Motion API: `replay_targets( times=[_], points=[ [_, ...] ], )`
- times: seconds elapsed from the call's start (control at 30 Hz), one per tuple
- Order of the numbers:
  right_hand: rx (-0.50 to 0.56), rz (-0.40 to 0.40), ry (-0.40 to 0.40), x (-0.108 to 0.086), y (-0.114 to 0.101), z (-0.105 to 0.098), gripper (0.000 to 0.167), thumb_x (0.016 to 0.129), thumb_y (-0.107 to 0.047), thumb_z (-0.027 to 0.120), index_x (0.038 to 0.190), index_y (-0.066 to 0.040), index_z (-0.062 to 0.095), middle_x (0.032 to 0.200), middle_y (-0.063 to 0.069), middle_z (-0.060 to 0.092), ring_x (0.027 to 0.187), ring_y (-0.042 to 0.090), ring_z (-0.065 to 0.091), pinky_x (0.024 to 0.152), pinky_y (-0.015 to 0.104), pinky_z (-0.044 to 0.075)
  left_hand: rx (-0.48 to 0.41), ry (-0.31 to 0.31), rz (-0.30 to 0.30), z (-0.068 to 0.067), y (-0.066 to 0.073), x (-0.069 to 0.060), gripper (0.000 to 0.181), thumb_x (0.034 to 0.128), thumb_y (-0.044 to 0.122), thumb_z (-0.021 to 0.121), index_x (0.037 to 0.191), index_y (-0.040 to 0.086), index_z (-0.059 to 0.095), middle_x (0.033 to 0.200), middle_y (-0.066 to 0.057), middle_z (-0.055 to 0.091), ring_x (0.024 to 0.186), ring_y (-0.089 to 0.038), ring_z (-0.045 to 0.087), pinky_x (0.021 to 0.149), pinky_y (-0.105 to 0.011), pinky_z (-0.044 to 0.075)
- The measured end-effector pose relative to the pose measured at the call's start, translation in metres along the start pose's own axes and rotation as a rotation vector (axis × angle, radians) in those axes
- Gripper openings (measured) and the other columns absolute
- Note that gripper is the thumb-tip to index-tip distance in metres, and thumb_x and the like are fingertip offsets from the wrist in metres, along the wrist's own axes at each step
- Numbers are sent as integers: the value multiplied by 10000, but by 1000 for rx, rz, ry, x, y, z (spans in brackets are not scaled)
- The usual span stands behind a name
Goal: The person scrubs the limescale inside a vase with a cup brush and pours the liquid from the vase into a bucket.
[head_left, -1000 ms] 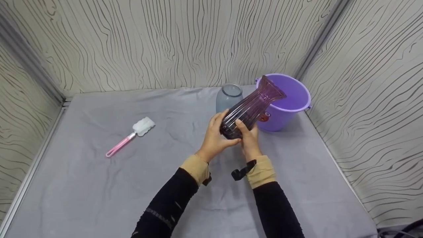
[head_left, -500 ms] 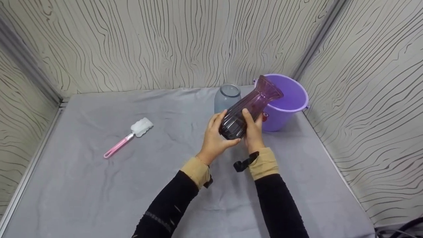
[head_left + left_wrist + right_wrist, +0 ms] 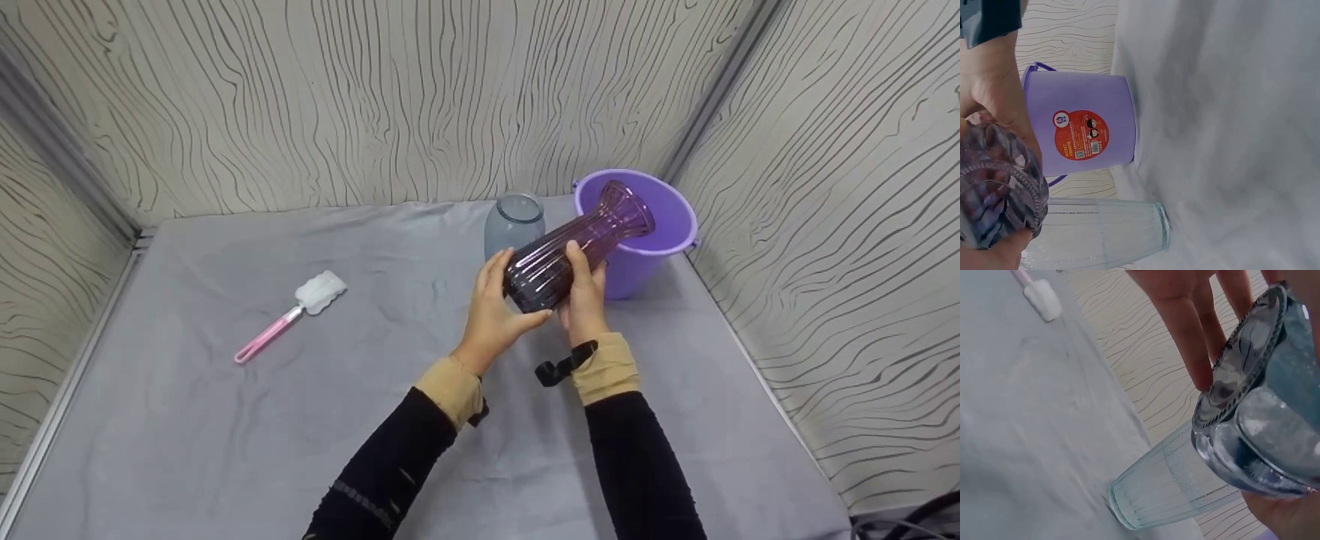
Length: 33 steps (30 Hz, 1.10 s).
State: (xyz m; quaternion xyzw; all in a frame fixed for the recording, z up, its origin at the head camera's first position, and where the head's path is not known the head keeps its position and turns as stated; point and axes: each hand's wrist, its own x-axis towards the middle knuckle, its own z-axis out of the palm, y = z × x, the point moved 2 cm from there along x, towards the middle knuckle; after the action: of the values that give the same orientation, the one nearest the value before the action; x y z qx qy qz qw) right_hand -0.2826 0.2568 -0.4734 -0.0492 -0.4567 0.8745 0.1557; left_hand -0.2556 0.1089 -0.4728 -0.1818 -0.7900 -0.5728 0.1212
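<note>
Grey cloth lies below as the left hand and right hand grip a tilted, ribbed purple glass vase, best steadied without knocking the lilac bucket.

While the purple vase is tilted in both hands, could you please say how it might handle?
The purple vase looks like glass, so it is probably stiff and fragile. Its glossy surface could slip, though the lengthwise ribs may aid grip. With the left hand at its base, the long body would likely dip if the right hand eased off.
</note>
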Motion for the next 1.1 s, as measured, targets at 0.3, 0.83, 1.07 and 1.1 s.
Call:
replay_targets(
  times=[0.3,0.83,1.07,1.1],
  points=[
    [-15,56,4,3,1,-4,539,988,-274,605,1460,-175,365,1349,134,543,1198,277,586,1039,421,488,8,34,-1,5,-3,-1,1036,659,184,964,1507,-8,402,1519,-242,391,1393,-363,423,1151,-371,365],
    [51,96,-20,13,-12,3,471,1029,-356,536,1447,-167,432,1325,87,551,1169,220,585,1051,396,478,116,108,66,7,21,6,1000,685,243,954,1505,10,429,1527,-225,413,1399,-345,440,1162,-400,349],
    [130,151,-16,17,-14,8,411,1024,-430,495,1333,-160,495,1208,61,604,1065,182,625,992,371,519,180,134,127,6,30,8,960,720,279,934,1501,24,439,1527,-210,423,1397,-340,442,1160,-392,354],
    [140,157,-20,17,-14,8,410,1023,-443,487,1320,-160,497,1193,59,608,1052,179,628,983,367,523,187,133,137,5,31,9,954,727,283,930,1502,25,437,1527,-207,422,1397,-340,441,1160,-392,354]
  ],
)
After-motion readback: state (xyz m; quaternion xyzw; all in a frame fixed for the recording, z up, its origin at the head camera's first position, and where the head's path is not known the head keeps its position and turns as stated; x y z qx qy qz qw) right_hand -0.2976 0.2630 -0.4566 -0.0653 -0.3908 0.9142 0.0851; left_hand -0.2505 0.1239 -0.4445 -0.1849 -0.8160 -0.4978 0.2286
